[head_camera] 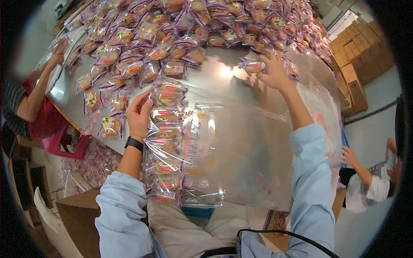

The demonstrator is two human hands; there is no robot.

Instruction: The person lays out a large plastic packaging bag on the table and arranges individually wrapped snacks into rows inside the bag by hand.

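Observation:
A row of individually wrapped pastries (166,129) runs towards me under the left side of a large clear plastic bag (238,154), which bears print and lies flat on the metal table. At the row's upper left, my left hand (139,113) has its thumb and fingertips pinched at the purple wrapper edge of a pastry; the film partly blurs this contact. Creases fan out in the film beside my wrist. My right hand (274,72) reaches to the far right, its fingers and thumb around a wrapped pastry (253,67) near the edge of the heap.
A big heap of wrapped pastries (180,29) covers the table's (222,61) far side. Loose ones (110,125) lie at left. Another person's arm (40,84) is at far left above a pink stool (69,146); a person (367,180) is at right. Cardboard cartons (361,54) stand beyond.

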